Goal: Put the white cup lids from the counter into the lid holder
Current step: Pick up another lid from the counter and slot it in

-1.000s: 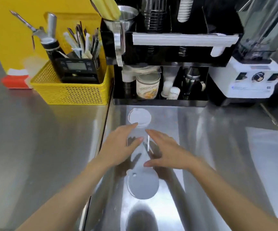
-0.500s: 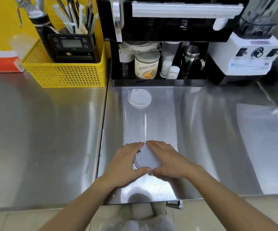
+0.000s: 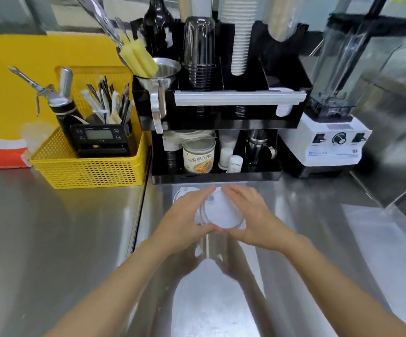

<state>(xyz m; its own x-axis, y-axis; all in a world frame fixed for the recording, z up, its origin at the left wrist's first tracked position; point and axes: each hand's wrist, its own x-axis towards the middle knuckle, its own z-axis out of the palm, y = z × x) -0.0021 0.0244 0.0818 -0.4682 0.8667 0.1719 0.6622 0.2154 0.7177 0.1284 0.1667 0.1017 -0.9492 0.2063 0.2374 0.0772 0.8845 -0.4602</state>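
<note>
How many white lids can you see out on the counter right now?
2. One lid is held between the left hand and right hand. A second lid lies on the counter beyond, mostly hidden by the left hand. More could be hidden.

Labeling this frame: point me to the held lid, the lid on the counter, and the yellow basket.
held lid (image 3: 221, 211), head view, flat top face between the two hands.
lid on the counter (image 3: 184, 191), head view, far rim showing beyond the left hand.
yellow basket (image 3: 87, 173), head view, front mesh wall.
</note>
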